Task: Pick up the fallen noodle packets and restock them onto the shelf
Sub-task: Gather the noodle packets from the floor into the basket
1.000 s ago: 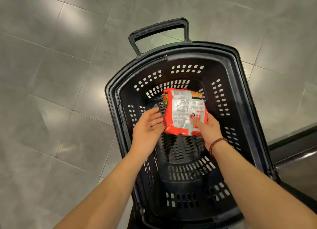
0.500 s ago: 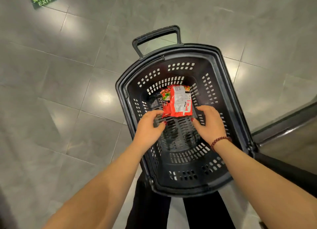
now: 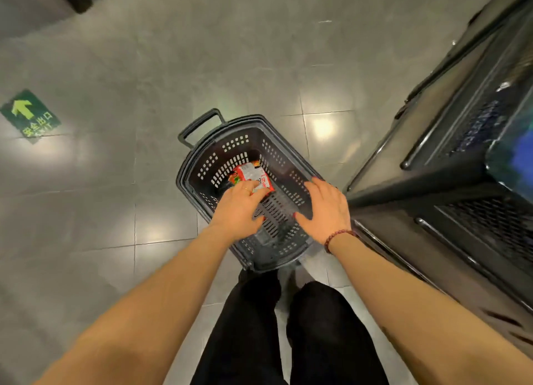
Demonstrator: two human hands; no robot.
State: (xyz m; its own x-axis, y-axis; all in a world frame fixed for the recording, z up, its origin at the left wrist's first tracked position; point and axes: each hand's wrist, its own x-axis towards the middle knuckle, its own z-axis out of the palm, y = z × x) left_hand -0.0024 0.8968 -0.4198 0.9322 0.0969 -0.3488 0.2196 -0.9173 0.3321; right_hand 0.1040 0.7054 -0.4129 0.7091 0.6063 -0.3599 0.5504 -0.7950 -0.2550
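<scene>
Where a basket (image 3: 289, 160) stands on glossy grey tiles (image 3: 109, 211) beside dark shelving (image 3: 450, 180), left grip (image 3: 238, 209) and right grip (image 3: 326, 211) hover spread.

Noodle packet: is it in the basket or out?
In. The noodle packet sits within the basket, below its rim, partly hidden behind the left hand.

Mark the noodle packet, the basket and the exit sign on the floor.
noodle packet (image 3: 253, 173), head view, on its white printed panel.
basket (image 3: 230, 151), head view, on its far perforated wall.
exit sign (image 3: 30, 115), head view, on its green middle.
</scene>
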